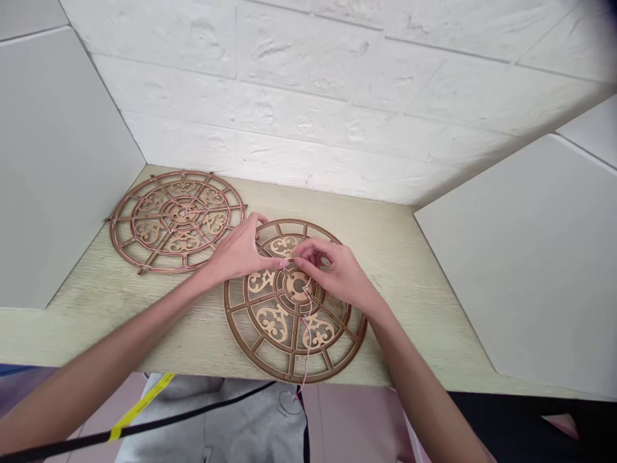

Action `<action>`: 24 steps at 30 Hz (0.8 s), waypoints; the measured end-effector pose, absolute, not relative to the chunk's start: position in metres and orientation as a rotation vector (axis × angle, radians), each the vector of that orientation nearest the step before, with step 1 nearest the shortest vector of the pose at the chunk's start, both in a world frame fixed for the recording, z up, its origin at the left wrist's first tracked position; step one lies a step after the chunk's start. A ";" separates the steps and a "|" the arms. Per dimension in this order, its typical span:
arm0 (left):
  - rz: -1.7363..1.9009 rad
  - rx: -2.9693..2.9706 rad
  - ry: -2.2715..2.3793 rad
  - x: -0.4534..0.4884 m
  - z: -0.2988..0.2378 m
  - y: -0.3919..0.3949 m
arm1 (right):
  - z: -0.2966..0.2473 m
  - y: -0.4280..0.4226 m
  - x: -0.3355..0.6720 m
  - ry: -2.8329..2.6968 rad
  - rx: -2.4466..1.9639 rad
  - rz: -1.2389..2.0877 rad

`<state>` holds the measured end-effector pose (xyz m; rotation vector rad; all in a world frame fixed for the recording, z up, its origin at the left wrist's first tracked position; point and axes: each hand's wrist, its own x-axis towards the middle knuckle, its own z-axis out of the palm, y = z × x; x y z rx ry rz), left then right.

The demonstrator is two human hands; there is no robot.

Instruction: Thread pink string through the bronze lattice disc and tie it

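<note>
A round brown openwork panel (274,321) with heart-shaped scroll cut-outs lies flat on the board in front of me. My left hand (241,251) reaches over its upper left side, fingers at the rim and thumb pressed down near the inner ring. Just right of that thumb, my right hand (337,270) pinches a thin pale wire (308,341) at the panel's inner ring; the pinched part is mostly hidden by the fingertips. From the centre hole the wire runs down across the panel and hangs over the front edge in a loose loop.
A second round panel (144,260), with reddish wire along its rings and small tabs on its rim, lies at the left. Grey panels stand at the left (62,161) and right (525,257). Behind is a white brick-patterned wall (299,83). A black cord (202,417) with yellow tape crosses below.
</note>
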<state>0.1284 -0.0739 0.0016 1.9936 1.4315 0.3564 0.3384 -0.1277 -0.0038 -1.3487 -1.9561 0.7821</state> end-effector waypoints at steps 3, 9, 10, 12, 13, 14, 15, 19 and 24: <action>0.356 1.991 1.433 0.129 0.002 -0.074 | 0.000 -0.128 0.340 -1.966 -1.352 0.850; 0.387 2.011 1.419 0.129 -0.001 -0.074 | 0.001 -0.128 0.341 -1.964 -1.312 0.952; 0.384 2.012 1.419 0.129 -0.001 -0.074 | 0.000 -0.128 0.341 -1.962 -1.322 0.921; 0.379 2.014 1.415 0.129 -0.001 -0.074 | -0.002 -0.128 0.340 -1.973 -1.355 0.853; 0.378 2.015 1.411 0.129 -0.001 -0.074 | -0.003 -0.128 0.340 -1.982 -1.368 0.826; 0.380 2.017 1.408 0.129 -0.001 -0.074 | -0.004 -0.128 0.340 -1.989 -1.380 0.801; 0.380 2.020 1.403 0.129 -0.001 -0.074 | -0.005 -0.127 0.339 -1.996 -1.392 0.769; 0.386 2.038 1.400 0.129 -0.003 -0.074 | -0.007 -0.127 0.337 -2.019 -1.443 0.628; 0.399 2.084 1.391 0.129 -0.004 -0.074 | -0.008 -0.128 0.333 -2.013 -1.471 0.578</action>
